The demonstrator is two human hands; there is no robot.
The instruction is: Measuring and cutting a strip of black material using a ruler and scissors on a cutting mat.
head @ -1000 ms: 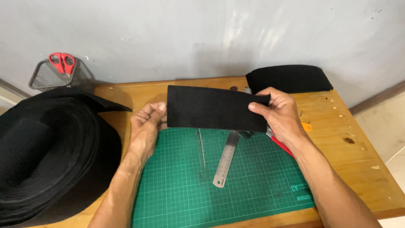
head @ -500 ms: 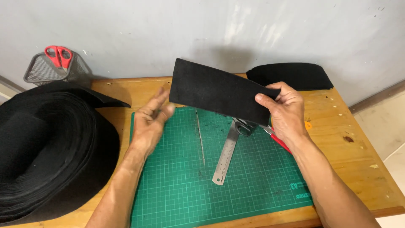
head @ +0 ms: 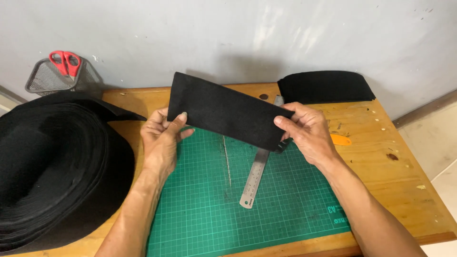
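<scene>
Holding a rectangular piece of black felt (head: 228, 114) in the air above the green cutting mat (head: 200, 209), the person grips it at both short ends. The left hand (head: 162, 138) is closed on the felt's left end, with the thumb laid over the near face and the other fingers hidden behind the cloth. The right hand (head: 307, 131) pinches the right end, thumb on the near face and fingers curled behind. The felt is tilted, its left end higher and farther from the person, its right end lower and nearer.

Under the felt, a steel ruler (head: 254, 178) lies on the mat at a slant, its upper end hidden behind the cloth. The mat rests on a wooden table (head: 395, 185) that stands against a pale wall.

A large roll of black felt (head: 52, 162) fills the left side, overlapping the table's left edge. At the back right, a folded stack of black felt (head: 326, 86) lies on the table by the wall. An orange object (head: 341, 140) shows just beside the right wrist; what it is cannot be told. At the back left, a wire mesh basket (head: 43, 78) holds red-handled scissors (head: 65, 61).
</scene>
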